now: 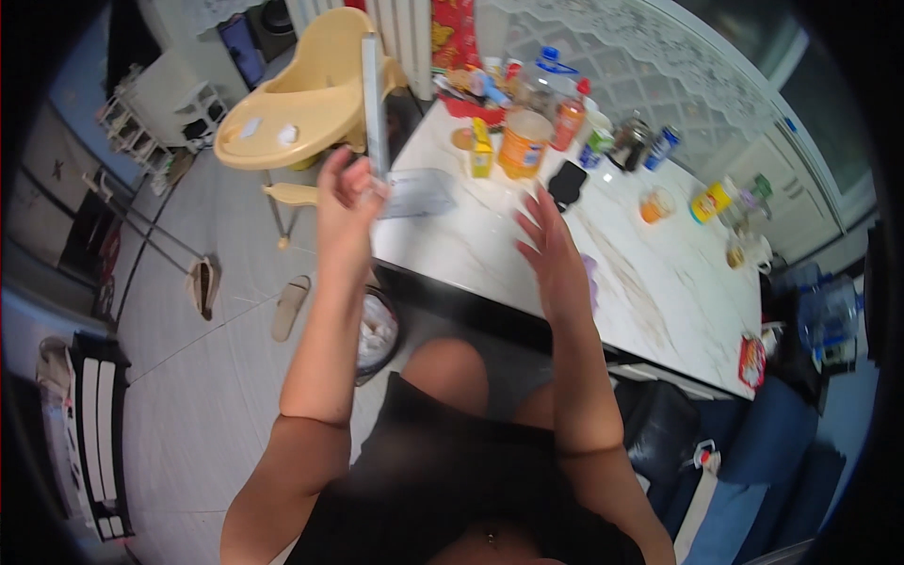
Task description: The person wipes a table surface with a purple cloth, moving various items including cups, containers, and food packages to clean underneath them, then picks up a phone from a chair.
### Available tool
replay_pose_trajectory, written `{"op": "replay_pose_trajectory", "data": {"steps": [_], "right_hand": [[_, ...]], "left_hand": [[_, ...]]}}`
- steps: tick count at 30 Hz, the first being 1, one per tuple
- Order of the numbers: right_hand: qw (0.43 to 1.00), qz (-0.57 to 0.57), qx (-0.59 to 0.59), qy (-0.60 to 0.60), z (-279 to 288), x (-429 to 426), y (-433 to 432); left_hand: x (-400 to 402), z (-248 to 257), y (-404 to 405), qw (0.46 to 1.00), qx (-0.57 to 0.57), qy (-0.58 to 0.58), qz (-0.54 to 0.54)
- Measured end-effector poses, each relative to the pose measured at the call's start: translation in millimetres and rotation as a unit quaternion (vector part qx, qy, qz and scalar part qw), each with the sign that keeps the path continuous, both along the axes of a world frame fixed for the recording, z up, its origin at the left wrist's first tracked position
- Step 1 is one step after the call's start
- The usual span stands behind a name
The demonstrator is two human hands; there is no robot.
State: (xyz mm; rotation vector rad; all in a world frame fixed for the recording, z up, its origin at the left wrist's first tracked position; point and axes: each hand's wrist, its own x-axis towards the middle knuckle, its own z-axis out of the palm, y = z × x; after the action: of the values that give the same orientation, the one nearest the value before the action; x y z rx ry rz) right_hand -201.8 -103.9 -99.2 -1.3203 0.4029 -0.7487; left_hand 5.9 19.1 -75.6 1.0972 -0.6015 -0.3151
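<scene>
My left hand (pixel 347 201) is raised over the table's left edge, fingers curled and blurred. Between its thumb and fingers is the lower end of a long, narrow pale-grey strip (pixel 374 99) that stands nearly upright. Right beside this hand, a translucent plastic sheet or bag (pixel 420 194) with faint writing reaches over the tabletop; whether it is joined to the strip cannot be made out. My right hand (pixel 547 247) hovers above the table, fingers apart and holding nothing. Just beyond its fingertips lies a black phone-like object (pixel 567 183), and a purple item (pixel 589 275) is partly hidden behind the wrist.
The white marble-patterned table (pixel 657 261) bears an orange drink bottle (pixel 522 145), a yellow carton (pixel 481 152), a cup of orange liquid (pixel 657 205) and a yellow canister (pixel 712 201). A cream high chair (pixel 304 120) stands left. Below are a lined bin (pixel 374 328) and a slipper (pixel 291 307).
</scene>
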Motion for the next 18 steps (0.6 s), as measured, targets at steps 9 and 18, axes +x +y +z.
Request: {"op": "replay_pose_trajectory", "data": {"steps": [9, 18], "right_hand": [[0.948, -0.015, 0.206, -0.244, 50, -83, 39], [0.968, -0.093, 0.139, -0.186, 67, -125, 67]], "left_hand": [[-165, 14, 15, 0.893, 0.141, -0.428, -0.013], [-175, 28, 48, 0.824, 0.092, -0.559, -0.005]]}}
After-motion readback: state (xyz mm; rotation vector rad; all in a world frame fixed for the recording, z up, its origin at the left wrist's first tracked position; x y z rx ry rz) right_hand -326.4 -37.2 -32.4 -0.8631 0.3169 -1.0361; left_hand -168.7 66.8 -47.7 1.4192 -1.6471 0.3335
